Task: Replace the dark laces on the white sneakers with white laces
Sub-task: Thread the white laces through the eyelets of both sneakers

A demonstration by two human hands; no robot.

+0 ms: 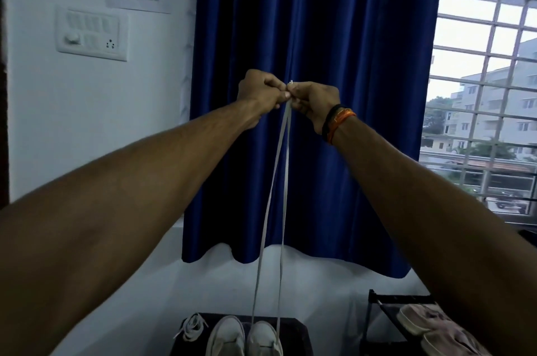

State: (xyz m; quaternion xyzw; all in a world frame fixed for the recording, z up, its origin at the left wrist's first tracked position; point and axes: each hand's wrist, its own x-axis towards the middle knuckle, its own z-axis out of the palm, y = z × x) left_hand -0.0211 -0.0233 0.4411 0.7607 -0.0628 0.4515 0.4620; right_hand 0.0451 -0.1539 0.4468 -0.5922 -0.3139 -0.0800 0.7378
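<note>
A white-walled room with a deep blue curtain (316,94) and a barred window (488,94) sets the scene. Nearest, far below the grip, a pair of white canvas sneakers (244,336) sits on a low dark bench (296,332), toes toward the wall, a loose bundle of white laces (190,326) just left of them. Right of that, a black shoe rack (380,315) carries pale pink shoes (430,323). From the right sneaker two strands of a flat white lace (273,210) rise taut to the grip. There the left hand (260,92) and right hand (315,101), raised at arm's length and touching, both pinch the lace's ends, fingers curled tight. Behind, a white switchboard (91,34) hangs left.
</note>
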